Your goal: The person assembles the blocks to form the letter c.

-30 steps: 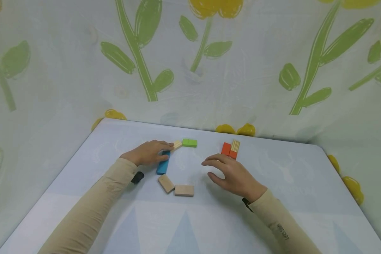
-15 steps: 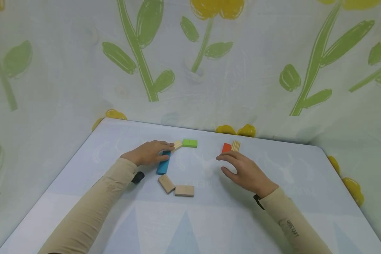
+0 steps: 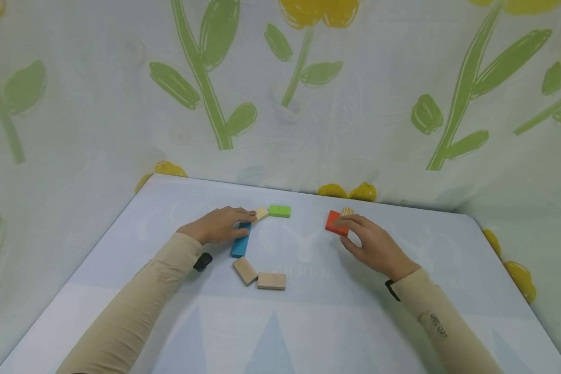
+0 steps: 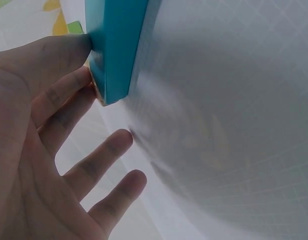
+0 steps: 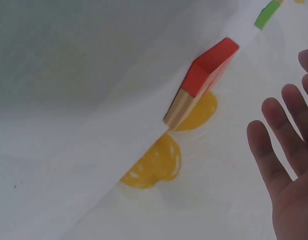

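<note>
Pale counter (image 3: 304, 332): plain wooden blocks (image 3: 271, 281) lie at six and eight o'clock; at nine, the left hand (image 3: 216, 225) has its thumb on a blue block (image 3: 239, 247), pinch unclear; at two, the right hand (image 3: 376, 248), fingers parted, is by red blocks (image 3: 332, 221); beyond, a striped block (image 3: 261, 213) and green block (image 3: 279, 211). Eight-to-twelve seems laid, one-to-five unfinished

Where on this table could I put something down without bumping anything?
Bare: between the green block and red pieces; between the blue block and right grip; and the table right of the right sleeve. Crowded: around the left grip, blue block and pale blocks, and by the red pieces.
</note>
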The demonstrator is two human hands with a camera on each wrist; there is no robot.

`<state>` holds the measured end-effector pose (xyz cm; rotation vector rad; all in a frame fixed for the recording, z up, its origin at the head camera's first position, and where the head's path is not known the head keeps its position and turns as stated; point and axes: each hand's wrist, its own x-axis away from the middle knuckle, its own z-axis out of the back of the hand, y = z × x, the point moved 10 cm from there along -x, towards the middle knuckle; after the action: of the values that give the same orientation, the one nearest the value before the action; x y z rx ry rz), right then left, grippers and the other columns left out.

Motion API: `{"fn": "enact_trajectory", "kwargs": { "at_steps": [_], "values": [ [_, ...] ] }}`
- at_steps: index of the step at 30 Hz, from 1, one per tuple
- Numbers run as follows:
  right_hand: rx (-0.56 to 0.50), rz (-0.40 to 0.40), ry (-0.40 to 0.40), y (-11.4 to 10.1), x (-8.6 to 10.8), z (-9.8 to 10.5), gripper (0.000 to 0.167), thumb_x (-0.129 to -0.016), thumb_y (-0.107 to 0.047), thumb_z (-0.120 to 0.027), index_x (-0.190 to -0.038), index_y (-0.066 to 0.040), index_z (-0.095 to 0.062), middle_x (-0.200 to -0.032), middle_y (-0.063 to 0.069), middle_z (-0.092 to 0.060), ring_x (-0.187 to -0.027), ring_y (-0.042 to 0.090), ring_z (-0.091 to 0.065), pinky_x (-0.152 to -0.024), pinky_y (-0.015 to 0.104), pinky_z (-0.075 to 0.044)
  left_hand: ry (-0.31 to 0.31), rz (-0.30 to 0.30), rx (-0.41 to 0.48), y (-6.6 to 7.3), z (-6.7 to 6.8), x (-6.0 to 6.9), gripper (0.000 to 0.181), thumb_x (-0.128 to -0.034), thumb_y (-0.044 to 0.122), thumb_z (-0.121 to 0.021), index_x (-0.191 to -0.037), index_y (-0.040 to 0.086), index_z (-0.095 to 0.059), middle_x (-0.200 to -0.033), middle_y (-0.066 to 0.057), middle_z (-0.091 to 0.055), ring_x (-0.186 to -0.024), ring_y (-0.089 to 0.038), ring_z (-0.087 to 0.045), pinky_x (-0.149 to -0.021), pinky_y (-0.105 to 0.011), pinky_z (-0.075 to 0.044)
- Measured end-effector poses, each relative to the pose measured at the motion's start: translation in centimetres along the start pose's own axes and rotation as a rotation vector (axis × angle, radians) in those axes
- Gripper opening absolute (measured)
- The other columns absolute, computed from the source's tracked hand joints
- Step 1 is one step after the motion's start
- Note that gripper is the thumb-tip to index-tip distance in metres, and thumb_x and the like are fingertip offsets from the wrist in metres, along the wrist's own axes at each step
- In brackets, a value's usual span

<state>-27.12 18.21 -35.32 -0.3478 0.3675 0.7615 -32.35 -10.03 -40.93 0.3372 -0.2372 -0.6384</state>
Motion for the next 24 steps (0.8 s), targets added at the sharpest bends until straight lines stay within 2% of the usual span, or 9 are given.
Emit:
{"fn": "enact_trajectory", "kwargs": {
  "at_steps": [13, 20, 24],
  "values": [
    [0.032, -0.097, -0.052, 4.0, -0.7, -0.4, 0.05, -0.085, -0.002, -0.079, -0.132, -0.005, -0.063, -0.134, 0.012, -0.061, -0.122, 0.031, -0.059, -0.096, 0.051, -0.054, 0.003, -0.003, 0.004, 0.2, 0.2, 0.1, 0.048, -0.1028, 0.025, -0.062, -0.147, 0.008, -0.054, -0.156, -0.009, -0.045, -0.143, -0.038, -0.041, -0.116, -0.056, -0.033],
    [0.071, -0.186, -0.171, 6.7, -1.2, -2.0, 0.05, -0.09, -0.005, -0.075, -0.138, -0.006, -0.059, -0.138, 0.014, -0.06, -0.126, 0.034, -0.057, -0.102, 0.053, -0.049, 0.005, -0.002, 0.014, 0.2, 0.3, 0.1, 0.047, -0.1028, 0.024, -0.062, -0.147, 0.008, -0.054, -0.156, -0.009, -0.045, -0.143, -0.038, -0.04, -0.116, -0.056, -0.034],
    [0.069, -0.21, -0.219, 7.6, -1.5, -2.8, 0.049, -0.092, -0.005, -0.072, -0.139, -0.006, -0.059, -0.139, 0.015, -0.059, -0.129, 0.034, -0.055, -0.104, 0.053, -0.048, 0.008, 0.0, 0.016, 0.2, 0.4, 0.2, 0.048, -0.1029, 0.025, -0.061, -0.147, 0.008, -0.054, -0.157, -0.009, -0.044, -0.143, -0.038, -0.04, -0.116, -0.056, -0.033]
  ]
}}
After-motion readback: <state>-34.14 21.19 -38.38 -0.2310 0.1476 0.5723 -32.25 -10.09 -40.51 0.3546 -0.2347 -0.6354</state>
